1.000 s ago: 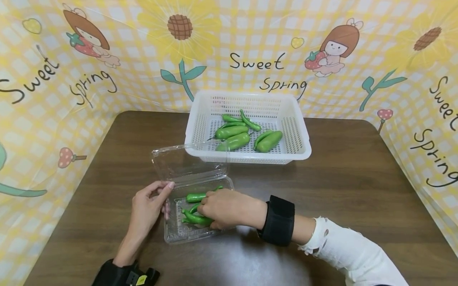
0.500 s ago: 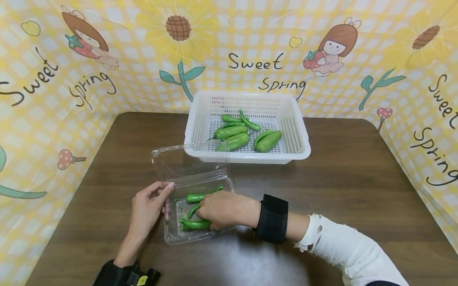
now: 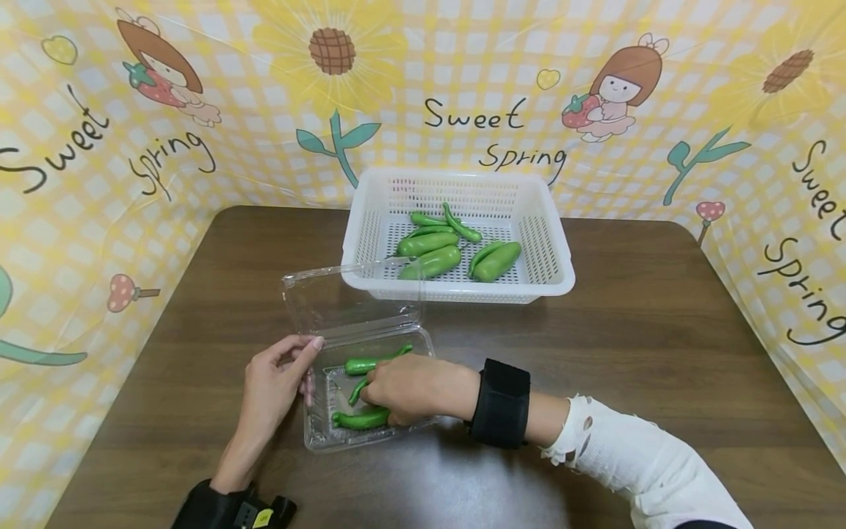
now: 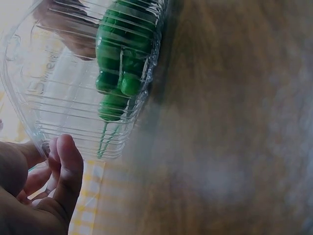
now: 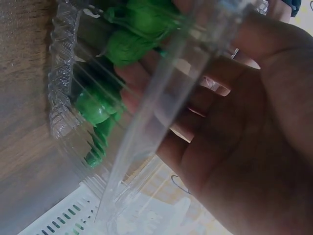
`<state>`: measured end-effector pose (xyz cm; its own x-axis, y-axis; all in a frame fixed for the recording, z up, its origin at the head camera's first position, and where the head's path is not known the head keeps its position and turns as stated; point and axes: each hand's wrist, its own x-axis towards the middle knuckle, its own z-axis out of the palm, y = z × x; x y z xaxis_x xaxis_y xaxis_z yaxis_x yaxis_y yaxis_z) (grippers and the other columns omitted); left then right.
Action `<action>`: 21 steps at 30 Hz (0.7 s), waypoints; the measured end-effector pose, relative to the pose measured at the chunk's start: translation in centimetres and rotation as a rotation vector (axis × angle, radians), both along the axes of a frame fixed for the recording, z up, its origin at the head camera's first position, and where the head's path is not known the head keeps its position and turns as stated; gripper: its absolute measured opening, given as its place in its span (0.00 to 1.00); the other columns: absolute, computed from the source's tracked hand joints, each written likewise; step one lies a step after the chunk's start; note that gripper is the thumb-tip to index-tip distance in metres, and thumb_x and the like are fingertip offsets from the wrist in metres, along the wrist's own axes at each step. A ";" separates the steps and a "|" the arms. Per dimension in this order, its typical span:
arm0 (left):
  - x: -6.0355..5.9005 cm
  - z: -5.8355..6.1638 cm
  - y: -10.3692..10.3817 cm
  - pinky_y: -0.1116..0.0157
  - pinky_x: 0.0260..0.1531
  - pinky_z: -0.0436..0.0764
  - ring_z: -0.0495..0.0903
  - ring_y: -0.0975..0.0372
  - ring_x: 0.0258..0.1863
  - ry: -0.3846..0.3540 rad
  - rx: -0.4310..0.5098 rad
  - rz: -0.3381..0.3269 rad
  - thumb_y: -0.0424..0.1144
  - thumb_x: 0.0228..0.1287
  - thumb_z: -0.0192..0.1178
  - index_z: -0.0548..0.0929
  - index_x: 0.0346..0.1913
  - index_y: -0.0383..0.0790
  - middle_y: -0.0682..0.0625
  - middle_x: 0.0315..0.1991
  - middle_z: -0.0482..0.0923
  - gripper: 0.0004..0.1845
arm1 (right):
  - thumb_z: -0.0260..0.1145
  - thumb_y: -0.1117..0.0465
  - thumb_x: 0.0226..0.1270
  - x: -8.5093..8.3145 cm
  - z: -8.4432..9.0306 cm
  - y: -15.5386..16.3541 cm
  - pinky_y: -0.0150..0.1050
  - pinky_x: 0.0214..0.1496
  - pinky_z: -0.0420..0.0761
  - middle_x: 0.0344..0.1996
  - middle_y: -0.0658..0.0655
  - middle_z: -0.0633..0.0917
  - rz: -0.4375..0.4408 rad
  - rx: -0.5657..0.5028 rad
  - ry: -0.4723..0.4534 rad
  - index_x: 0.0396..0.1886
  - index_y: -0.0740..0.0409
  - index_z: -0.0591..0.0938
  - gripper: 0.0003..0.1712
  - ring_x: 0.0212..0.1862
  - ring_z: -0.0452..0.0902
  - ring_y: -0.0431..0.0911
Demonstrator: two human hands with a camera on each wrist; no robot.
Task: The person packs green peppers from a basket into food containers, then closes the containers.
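Observation:
A clear plastic clamshell box (image 3: 319,442) lies on the table, its lid (image 3: 353,305) standing raised at the far side. My left hand (image 3: 274,382) pinches the box's left rim between thumb and fingers. Inside the box, my right hand (image 3: 423,386) reaches down with bent fingers around a green pepper, which the hand partly hides. One green pepper (image 3: 363,366) lies toward the hinge; another, a curved pepper (image 3: 360,419), lies near the front wall by my right thumb. Through the ribbed wall in the left wrist view, several peppers (image 4: 110,44) show pressed together.
A white perforated basket (image 3: 558,272) stands at the back of the brown table (image 3: 628,353), with several green peppers (image 3: 429,262) in it. The raised lid overlaps its front left corner in the head view. A yellow checked cloth (image 3: 396,147) hangs behind.
In the box, the front peppers have shifted and drawn together under my right hand, so one shows where two forked apart. The right wrist has moved slightly left. My left hand stays in place.

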<state>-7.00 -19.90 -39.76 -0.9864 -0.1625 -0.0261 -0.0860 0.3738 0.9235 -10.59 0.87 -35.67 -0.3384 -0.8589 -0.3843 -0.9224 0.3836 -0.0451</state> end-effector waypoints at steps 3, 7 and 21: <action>-0.3 -1.2 -0.5 0.58 0.11 0.80 0.76 0.55 0.08 0.005 0.001 -0.001 0.48 0.71 0.61 0.85 0.48 0.39 0.40 0.20 0.79 0.15 | 0.74 0.54 0.59 -0.1 0.0 0.1 0.28 0.46 0.82 0.42 0.43 0.83 -0.006 0.001 -0.019 0.46 0.43 0.83 0.15 0.45 0.79 0.37; -0.4 -1.8 -0.8 0.57 0.11 0.80 0.76 0.55 0.08 0.014 0.012 -0.004 0.50 0.70 0.61 0.85 0.48 0.41 0.41 0.21 0.79 0.16 | 0.75 0.53 0.58 -0.2 0.0 0.1 0.28 0.44 0.81 0.41 0.43 0.83 -0.009 0.001 -0.023 0.44 0.43 0.83 0.14 0.43 0.78 0.36; -0.2 -1.7 -0.7 0.58 0.11 0.80 0.76 0.55 0.08 0.034 0.014 -0.012 0.50 0.70 0.61 0.85 0.48 0.40 0.42 0.20 0.79 0.17 | 0.74 0.54 0.60 -0.1 0.4 0.3 0.30 0.44 0.81 0.40 0.43 0.82 -0.030 0.002 -0.053 0.40 0.44 0.81 0.11 0.43 0.78 0.37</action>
<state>-7.23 -20.65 -41.44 -0.9886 -0.1506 0.0056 -0.0499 0.3621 0.9308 -10.70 1.13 -35.25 -0.3428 -0.8480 -0.4043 -0.9069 0.4110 -0.0929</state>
